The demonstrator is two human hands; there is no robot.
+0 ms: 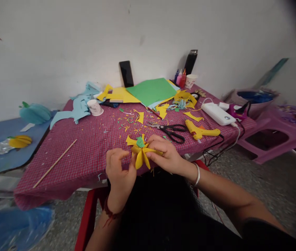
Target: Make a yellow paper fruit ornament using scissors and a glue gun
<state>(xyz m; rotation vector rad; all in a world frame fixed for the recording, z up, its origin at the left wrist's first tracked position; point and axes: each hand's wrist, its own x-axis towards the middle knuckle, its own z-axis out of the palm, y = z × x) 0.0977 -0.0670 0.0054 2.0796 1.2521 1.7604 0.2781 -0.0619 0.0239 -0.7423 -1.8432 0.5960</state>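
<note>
Between my hands, at the table's near edge, is a yellow felt pumpkin (143,157) with several separate folded segments and a green top (140,142). My right hand (163,153) pinches one of its yellow segments from the right side. On the other side, my left hand (120,165) has thumb and index finger at the left segments, with the thumb against them. Black-handled scissors (172,131) lie just beyond my right hand. Right of them rests a yellow glue gun (200,130).
Sheets of green felt (154,91) and yellow scraps cover the back of the checked tablecloth (90,139). A wooden stick (55,164) lies left. A paper cup (95,107), a leaning phone (126,74) and a white power strip (218,113) stand around. A blue pumpkin (35,113) sits far left.
</note>
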